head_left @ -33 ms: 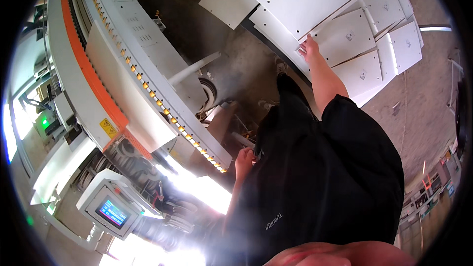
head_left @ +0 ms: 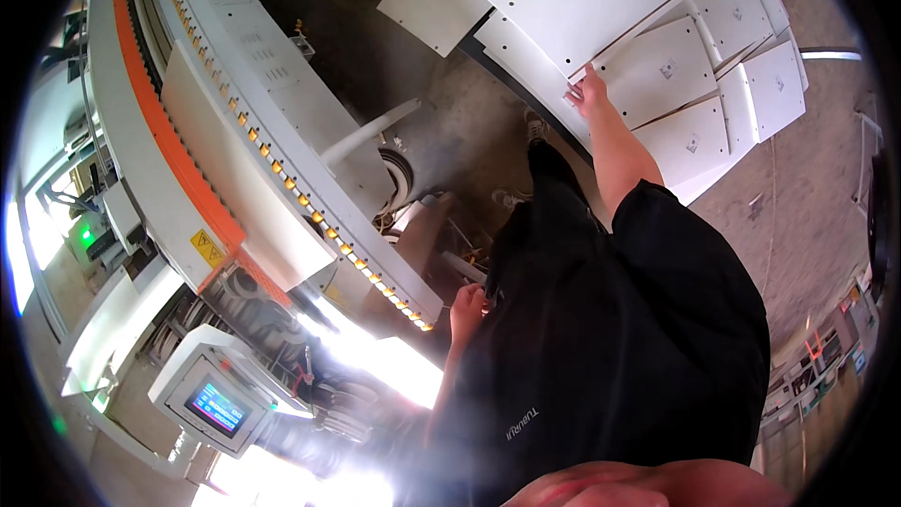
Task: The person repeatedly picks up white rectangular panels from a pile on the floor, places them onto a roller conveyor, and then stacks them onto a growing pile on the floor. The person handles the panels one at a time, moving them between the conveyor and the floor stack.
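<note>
My right hand (head_left: 587,96) reaches out to a stack of white panels at the upper right. Its fingers are closed at the near corner of the large top panel (head_left: 601,0), which has small drilled holes. Below that corner lies a smaller white panel (head_left: 657,70) with a printed label. My left hand (head_left: 467,310) hangs low beside my black clothing (head_left: 619,338), fingers curled in. Whatever it may hold is hidden.
A long machine (head_left: 272,66) with an orange strip and a row of yellow rollers (head_left: 305,202) runs along the left. A white board (head_left: 235,169) lies on it. A control box with a lit screen (head_left: 216,408) stands at lower left. Hoses (head_left: 399,174) lie near the floor.
</note>
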`<state>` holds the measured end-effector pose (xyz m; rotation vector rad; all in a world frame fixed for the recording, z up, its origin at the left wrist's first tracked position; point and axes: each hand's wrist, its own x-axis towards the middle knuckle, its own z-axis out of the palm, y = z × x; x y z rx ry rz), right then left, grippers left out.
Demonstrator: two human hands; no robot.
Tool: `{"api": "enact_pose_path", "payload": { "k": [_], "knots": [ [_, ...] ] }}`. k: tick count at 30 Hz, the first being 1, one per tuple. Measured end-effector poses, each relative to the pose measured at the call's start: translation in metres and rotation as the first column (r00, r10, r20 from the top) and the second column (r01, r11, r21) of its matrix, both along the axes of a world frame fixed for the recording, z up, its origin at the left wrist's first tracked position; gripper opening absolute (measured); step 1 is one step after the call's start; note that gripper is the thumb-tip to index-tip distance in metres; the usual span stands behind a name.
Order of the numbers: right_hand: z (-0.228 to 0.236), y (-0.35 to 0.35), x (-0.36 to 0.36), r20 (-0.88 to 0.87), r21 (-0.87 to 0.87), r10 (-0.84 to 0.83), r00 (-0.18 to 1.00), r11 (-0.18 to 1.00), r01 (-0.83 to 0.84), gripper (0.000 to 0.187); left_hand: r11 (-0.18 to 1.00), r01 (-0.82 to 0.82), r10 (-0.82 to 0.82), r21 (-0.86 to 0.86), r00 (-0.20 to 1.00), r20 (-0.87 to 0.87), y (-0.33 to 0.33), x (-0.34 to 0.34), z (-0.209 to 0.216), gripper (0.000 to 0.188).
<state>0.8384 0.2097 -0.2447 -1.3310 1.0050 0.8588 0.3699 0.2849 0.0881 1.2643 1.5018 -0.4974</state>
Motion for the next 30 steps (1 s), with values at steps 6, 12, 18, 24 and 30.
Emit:
{"api": "enact_pose_path", "payload": {
  "k": [6,12,18,24,30],
  "knots": [
    [-0.024,0.005,-0.008,0.021,0.043,-0.199,0.980,0.979,0.198,0.053,0.992,0.108,-0.104,-0.059,0.992,0.076,-0.005,-0.007,-0.025,0.030],
    [-0.002,-0.041,-0.050,0.040,0.140,-0.104,0.994,0.985,0.097,0.063,0.971,0.232,-0.230,-0.065,0.973,0.030,0.042,0.049,-0.019,0.029],
    [0.078,-0.073,-0.124,0.001,0.457,0.092,0.996,0.886,-0.082,0.060,0.973,0.205,-0.164,-0.108,0.939,0.303,0.067,0.078,-0.049,0.030],
    [0.198,-0.081,-0.185,0.028,0.761,0.347,0.938,0.601,-0.245,0.046,0.933,0.005,0.209,-0.361,0.809,0.550,0.047,0.159,-0.052,0.038],
    [0.239,-0.075,-0.219,0.125,0.685,0.557,0.821,0.550,-0.478,0.044,0.725,-0.124,0.594,-0.678,0.610,0.524,0.037,0.158,-0.043,0.048]
  ]
}}
